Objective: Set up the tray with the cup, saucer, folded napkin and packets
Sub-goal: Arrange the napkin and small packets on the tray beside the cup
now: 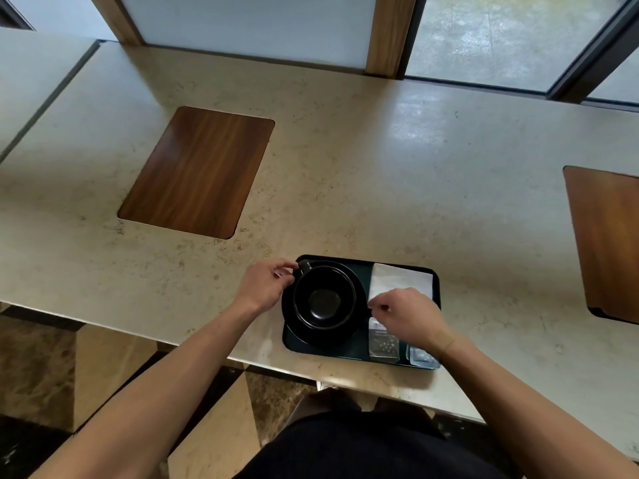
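A dark tray (359,267) lies near the front edge of the stone counter. On its left half a black cup (325,299) stands on a black saucer (356,331), its handle pointing to the far left. My left hand (266,283) pinches that handle. A white folded napkin (401,280) lies on the tray's far right part. Below it lie a grey packet (382,342) and a second packet (423,357), partly hidden by my wrist. My right hand (406,314) has curled fingers pinching the napkin's near left corner, above the grey packet.
The beige stone counter (380,167) has a wooden inlay (197,171) at the far left and another wooden panel (608,240) at the right edge. Windows and wooden posts stand behind the counter. The counter's front edge runs just below the tray.
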Demonstrator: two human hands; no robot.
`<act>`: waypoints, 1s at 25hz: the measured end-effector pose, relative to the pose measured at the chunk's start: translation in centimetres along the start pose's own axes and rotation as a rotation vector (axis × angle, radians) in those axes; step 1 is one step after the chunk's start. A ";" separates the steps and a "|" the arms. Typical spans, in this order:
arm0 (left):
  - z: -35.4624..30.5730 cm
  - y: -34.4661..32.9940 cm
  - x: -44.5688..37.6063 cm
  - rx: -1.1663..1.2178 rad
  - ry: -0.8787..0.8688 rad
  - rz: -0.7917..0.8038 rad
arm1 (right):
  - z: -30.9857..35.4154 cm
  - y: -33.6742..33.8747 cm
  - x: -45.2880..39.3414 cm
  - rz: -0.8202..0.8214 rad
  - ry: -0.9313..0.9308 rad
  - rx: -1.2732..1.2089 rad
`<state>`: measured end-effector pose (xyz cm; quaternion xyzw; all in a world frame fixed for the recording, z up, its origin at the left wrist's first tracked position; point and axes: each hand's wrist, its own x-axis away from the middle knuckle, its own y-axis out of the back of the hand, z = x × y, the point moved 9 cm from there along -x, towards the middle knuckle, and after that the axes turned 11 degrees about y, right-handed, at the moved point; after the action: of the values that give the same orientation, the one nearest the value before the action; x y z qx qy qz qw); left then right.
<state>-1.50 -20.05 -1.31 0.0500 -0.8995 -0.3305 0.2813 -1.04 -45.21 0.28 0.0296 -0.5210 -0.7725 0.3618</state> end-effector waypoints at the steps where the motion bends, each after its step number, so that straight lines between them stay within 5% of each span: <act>1: 0.1 0.1 0.3 0.002 -0.001 -0.006 | -0.2 0.6 -0.3 -0.027 -0.001 -0.006; 11: 5.3 -1.3 5.2 0.143 0.083 -0.055 | 1.9 2.0 -6.5 -0.040 0.097 0.028; 25: 0.8 -0.8 1.0 -0.013 -0.028 -0.047 | 0.5 1.0 -1.7 -0.076 0.005 0.049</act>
<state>-2.85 -20.54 -1.79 0.0646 -0.8998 -0.3436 0.2611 0.52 -44.05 0.75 0.0603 -0.5373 -0.7727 0.3326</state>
